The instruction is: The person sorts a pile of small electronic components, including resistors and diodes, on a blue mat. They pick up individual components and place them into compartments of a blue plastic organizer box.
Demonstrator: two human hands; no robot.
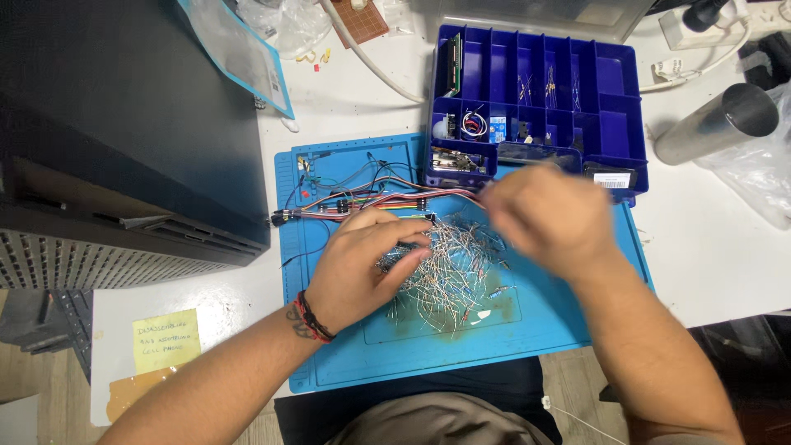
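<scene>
A loose pile of small wire-legged resistors (453,276) lies on a blue work mat (527,330). My left hand (367,264) rests on the left side of the pile, fingers curled into the parts. Above the pile's right edge my right hand (548,216) is blurred from motion, fingers bunched; whether it holds a resistor I cannot tell. A bundle of coloured jumper wires (371,199) runs across the mat behind my left hand. Behind the mat stands a blue compartment box (614,95) with small parts in some cells.
A large black case (124,124) fills the left side. A metal cylinder (717,124) lies at the right beside clear plastic bags. A yellow sticky note (165,339) sits at the table's front left. A white power strip (700,29) and cable are at the back.
</scene>
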